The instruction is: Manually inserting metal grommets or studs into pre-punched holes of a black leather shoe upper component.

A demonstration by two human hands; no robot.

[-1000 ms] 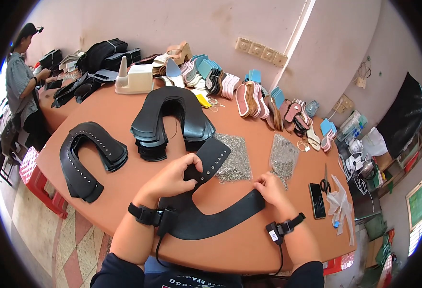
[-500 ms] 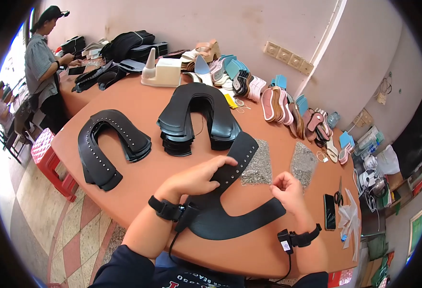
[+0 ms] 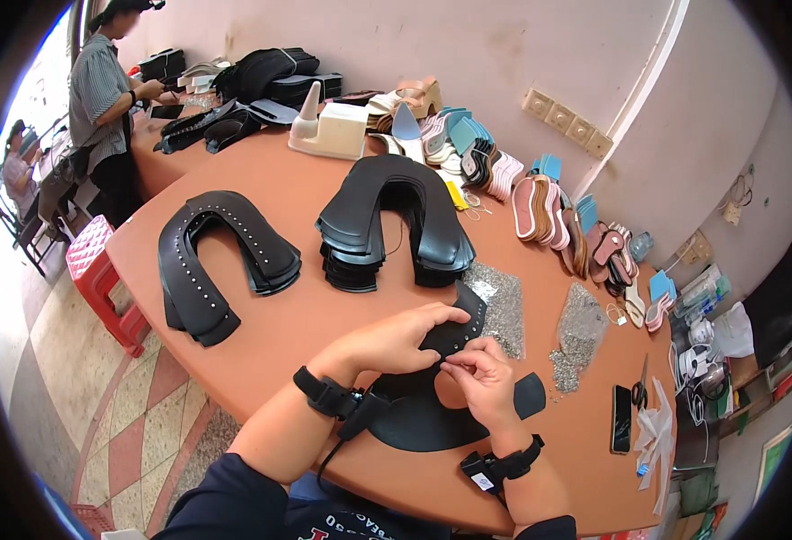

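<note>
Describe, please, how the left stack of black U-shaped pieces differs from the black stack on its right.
The left stack shows a line of shiny studs along its top piece; the right stack shows a plain top. The left stack is lower, with fewer layers; the right stack is taller, with many layers. Both are black, U-shaped and lie on the brown table.

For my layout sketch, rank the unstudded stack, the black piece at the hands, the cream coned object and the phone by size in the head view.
1. Unstudded stack and black piece: unsure; the piece is nearer and partly covered.
2. Cream coned object
3. Phone
</note>
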